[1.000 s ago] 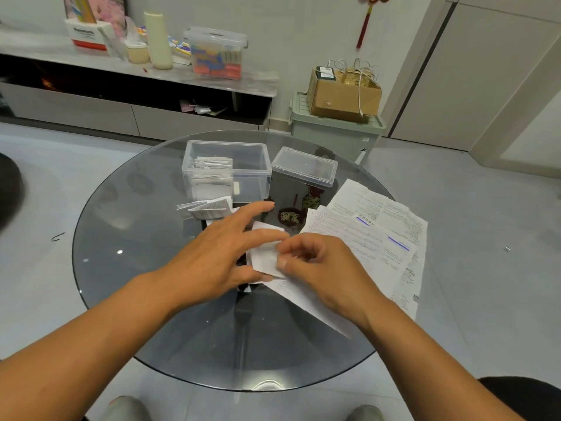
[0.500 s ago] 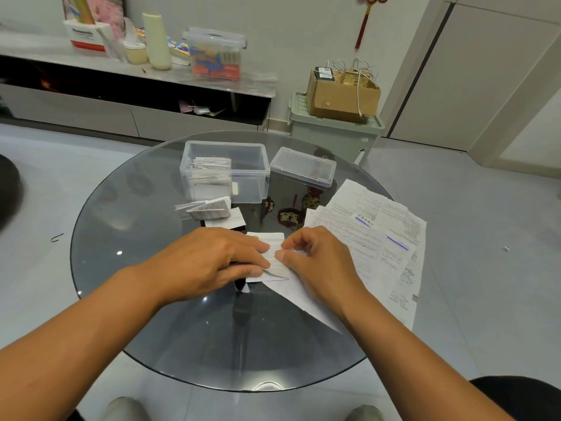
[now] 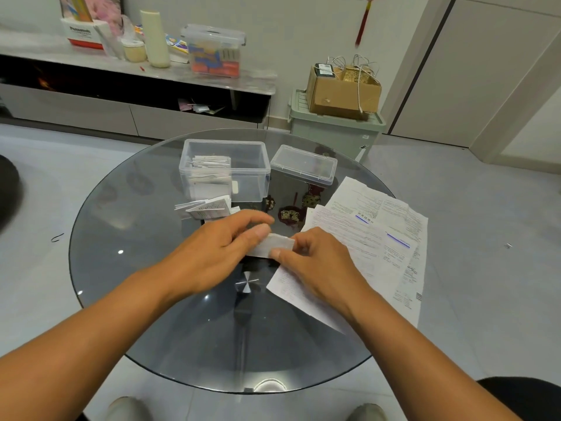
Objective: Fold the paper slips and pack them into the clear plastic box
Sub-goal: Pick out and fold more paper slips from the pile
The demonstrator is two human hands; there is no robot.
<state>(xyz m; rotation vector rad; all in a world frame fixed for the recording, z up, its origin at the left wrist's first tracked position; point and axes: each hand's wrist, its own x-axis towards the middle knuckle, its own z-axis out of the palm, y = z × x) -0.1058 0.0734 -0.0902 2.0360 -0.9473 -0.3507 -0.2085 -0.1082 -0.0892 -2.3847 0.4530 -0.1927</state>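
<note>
Paper slip (image 3: 274, 245), folded, pinched by both hands (image 3: 282, 247)

Home living room. Round glass table (image 3: 121, 299) on a grey tiled floor (image 3: 485, 223); low wall console (image 3: 91, 107) cluttered with a tissue box (image 3: 82, 33) and a storage tub (image 3: 214, 50). Red knot ornament (image 3: 365, 16) on the wall, cardboard box (image 3: 340, 92) on a green bin (image 3: 334, 135) beside a door (image 3: 473, 71).

Both bare forearms are extended forward and converge at the centre, where the left hand (image 3: 218, 247) is held palm down with fingers loosely curled and thumb extended to the right, and the right hand (image 3: 315, 262) is positioned just beside it with fingers curled inward.
</note>
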